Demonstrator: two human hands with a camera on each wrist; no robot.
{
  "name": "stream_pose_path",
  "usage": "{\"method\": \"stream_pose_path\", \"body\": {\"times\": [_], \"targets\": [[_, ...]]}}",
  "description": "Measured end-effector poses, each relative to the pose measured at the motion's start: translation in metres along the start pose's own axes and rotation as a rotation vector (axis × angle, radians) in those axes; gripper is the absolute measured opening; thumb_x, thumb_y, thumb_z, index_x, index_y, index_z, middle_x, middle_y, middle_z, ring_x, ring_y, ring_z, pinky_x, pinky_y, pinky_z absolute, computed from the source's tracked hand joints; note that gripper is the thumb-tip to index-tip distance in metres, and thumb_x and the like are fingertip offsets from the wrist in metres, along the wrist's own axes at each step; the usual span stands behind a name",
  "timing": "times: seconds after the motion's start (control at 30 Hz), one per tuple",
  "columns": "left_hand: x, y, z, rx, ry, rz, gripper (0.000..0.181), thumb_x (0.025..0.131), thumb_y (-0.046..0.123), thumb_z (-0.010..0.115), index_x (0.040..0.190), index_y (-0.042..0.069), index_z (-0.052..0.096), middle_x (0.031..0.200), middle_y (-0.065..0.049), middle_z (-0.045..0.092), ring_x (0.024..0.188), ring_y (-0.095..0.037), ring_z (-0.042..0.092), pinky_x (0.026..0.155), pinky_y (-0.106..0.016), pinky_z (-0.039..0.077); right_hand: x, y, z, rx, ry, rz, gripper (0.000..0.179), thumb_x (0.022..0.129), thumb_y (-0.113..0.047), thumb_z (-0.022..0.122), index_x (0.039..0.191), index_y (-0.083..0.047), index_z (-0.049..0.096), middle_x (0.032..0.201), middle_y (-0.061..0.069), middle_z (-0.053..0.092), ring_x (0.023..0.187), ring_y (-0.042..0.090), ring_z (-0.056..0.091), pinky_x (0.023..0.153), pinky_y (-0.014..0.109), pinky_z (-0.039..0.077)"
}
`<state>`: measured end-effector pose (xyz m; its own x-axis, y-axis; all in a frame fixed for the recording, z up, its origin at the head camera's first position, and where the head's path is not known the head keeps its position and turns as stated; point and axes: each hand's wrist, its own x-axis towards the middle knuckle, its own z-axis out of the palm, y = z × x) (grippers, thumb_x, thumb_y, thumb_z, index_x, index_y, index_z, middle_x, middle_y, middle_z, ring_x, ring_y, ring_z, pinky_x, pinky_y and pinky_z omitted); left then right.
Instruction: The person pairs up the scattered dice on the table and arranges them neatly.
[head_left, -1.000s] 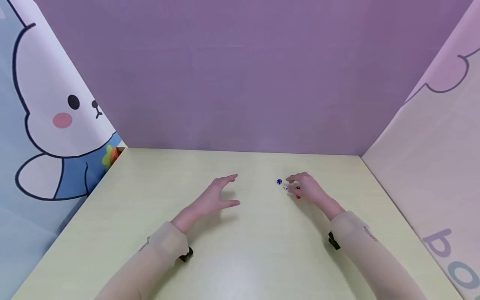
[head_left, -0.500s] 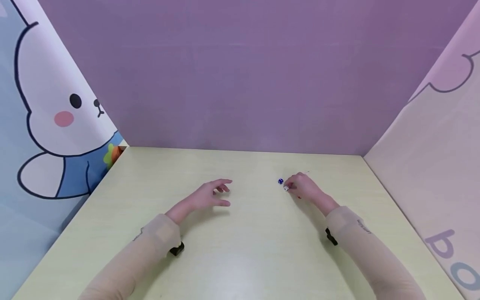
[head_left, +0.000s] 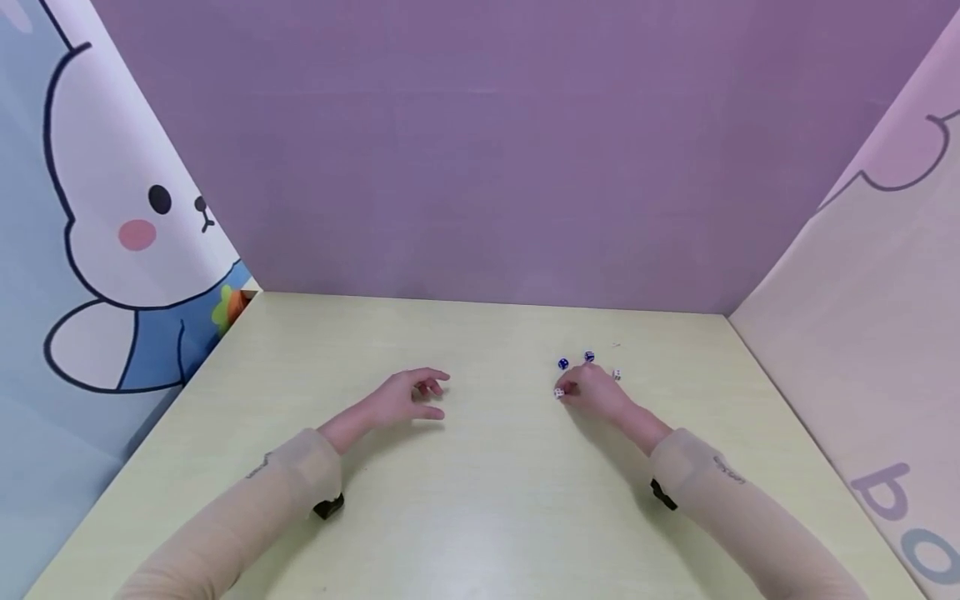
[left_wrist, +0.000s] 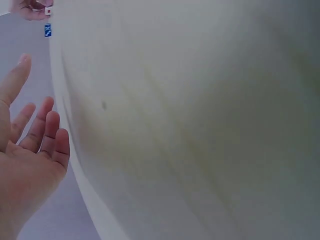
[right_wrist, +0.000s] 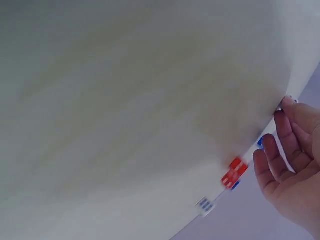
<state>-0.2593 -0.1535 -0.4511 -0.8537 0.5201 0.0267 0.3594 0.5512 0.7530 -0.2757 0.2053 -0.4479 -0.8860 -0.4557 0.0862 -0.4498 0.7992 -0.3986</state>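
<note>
My right hand (head_left: 596, 392) pinches a white die (head_left: 558, 393) between thumb and fingertips, close over the table. Beyond its knuckles lie two blue dice (head_left: 563, 364), and a second white die (head_left: 617, 375) sits to its right. In the right wrist view, red dice (right_wrist: 235, 172) show below the fingers, near that other white die (right_wrist: 205, 206); the hand covers them in the head view. My left hand (head_left: 401, 396) hovers over the table's left half, holding nothing, thumb apart and fingers loosely bent. Its wrist view shows the pinched die (left_wrist: 48, 10) with a blue die (left_wrist: 48, 30) beside it.
The pale wooden table (head_left: 480, 500) meets a purple panel (head_left: 480, 167) at its back edge. Printed panels stand at both sides, a cartoon rabbit (head_left: 142, 208) on the left one. Black straps show under both sleeves.
My right hand has taken the white die in its fingertips and moved it left and toward me, uncovering a blue and a white die behind. My left hand has drifted left and nearer.
</note>
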Motion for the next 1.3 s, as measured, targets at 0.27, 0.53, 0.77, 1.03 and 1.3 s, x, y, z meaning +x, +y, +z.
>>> {"method": "stream_pose_path", "body": {"times": [0.27,0.53,0.77,1.03,1.3], "targets": [[-0.007,-0.006,-0.002,-0.003,0.039,0.010,0.050,0.077,0.021,0.079,0.121,0.004,0.060,0.097,-0.003,0.065,0.091,-0.019,0.057,0.084,-0.034,0.049,-0.003,-0.036,0.014,0.065,0.002,0.043,0.016,0.076,-0.002,0.075,0.092,-0.004,0.071,0.086,0.005,0.070,0.078,0.013,0.063,0.073,0.025,0.052],[-0.001,-0.009,0.004,-0.029,0.053,0.029,0.042,0.077,0.020,0.079,0.114,0.005,0.065,0.093,-0.001,0.067,0.086,-0.015,0.057,0.078,-0.025,0.048,0.001,-0.068,0.026,0.086,-0.005,-0.045,0.017,0.075,-0.004,0.076,0.091,-0.005,0.071,0.083,0.002,0.069,0.076,0.010,0.060,0.073,0.024,0.050],[0.007,-0.005,0.012,-0.016,0.035,0.054,0.040,0.077,0.020,0.079,0.112,0.007,0.067,0.090,0.003,0.066,0.084,-0.012,0.058,0.077,-0.024,0.048,0.013,-0.088,0.035,0.071,-0.027,-0.075,0.015,0.076,-0.009,0.077,0.091,-0.008,0.072,0.082,-0.001,0.068,0.075,0.009,0.057,0.076,0.029,0.048],[0.009,0.004,0.014,-0.009,0.034,0.044,0.036,0.076,0.017,0.079,0.109,0.008,0.068,0.088,0.001,0.068,0.082,-0.013,0.058,0.075,-0.024,0.047,0.032,-0.109,0.042,0.058,-0.069,-0.105,0.015,0.078,-0.013,0.077,0.091,-0.010,0.072,0.082,-0.002,0.069,0.075,0.009,0.057,0.076,0.026,0.047],[0.014,0.005,0.018,-0.008,0.033,0.009,0.031,0.075,0.013,0.080,0.104,0.007,0.070,0.083,0.000,0.067,0.075,-0.012,0.055,0.068,-0.021,0.045,0.045,-0.121,0.048,0.103,-0.089,-0.134,0.018,0.078,-0.012,0.077,0.095,-0.007,0.071,0.084,0.001,0.070,0.076,0.010,0.061,0.074,0.023,0.049]]}}
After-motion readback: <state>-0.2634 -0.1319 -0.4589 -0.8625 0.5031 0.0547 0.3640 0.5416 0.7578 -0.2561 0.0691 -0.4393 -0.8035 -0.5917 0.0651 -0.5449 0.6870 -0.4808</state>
